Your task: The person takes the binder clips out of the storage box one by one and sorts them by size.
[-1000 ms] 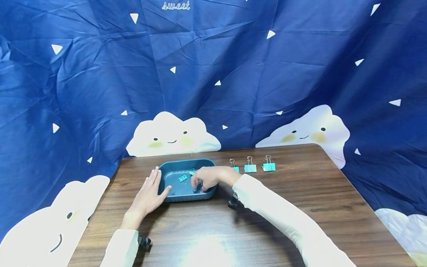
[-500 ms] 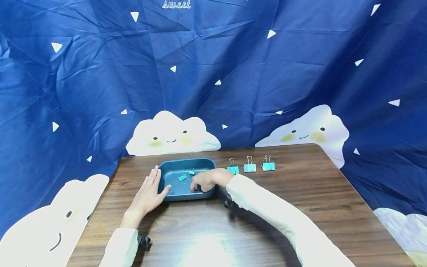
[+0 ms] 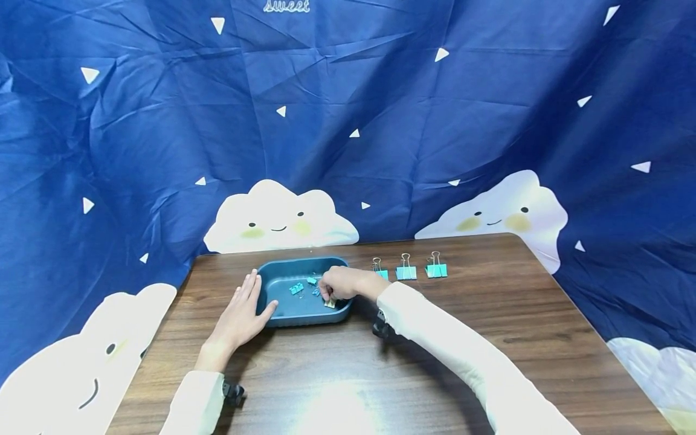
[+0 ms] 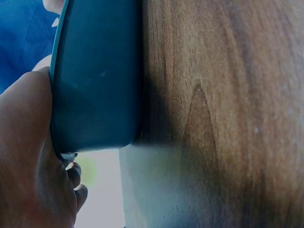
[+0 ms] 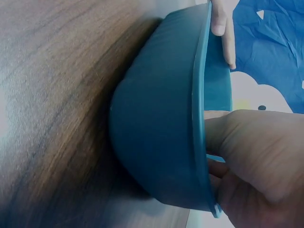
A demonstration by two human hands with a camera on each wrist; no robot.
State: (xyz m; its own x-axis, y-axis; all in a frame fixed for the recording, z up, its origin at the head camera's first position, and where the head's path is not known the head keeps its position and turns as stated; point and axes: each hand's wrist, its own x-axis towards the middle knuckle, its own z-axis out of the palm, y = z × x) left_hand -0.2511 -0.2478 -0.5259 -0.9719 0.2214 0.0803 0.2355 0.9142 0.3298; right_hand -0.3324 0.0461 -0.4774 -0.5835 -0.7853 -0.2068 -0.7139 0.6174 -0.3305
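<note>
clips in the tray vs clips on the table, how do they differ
The clips in the tray lie loose and scattered inside the tray; the clips on the table stand in a neat row, wire handles up. The right hand reaches among the tray clips, while no hand touches the row. Both sets are teal binder clips.

I can read just one word. It says "sweet" in curly white letters, up at the very top of the blue cloth (image 3: 348, 121) behind my table. I see no other words or numbers on anything here, not in my wrist views either.
</note>
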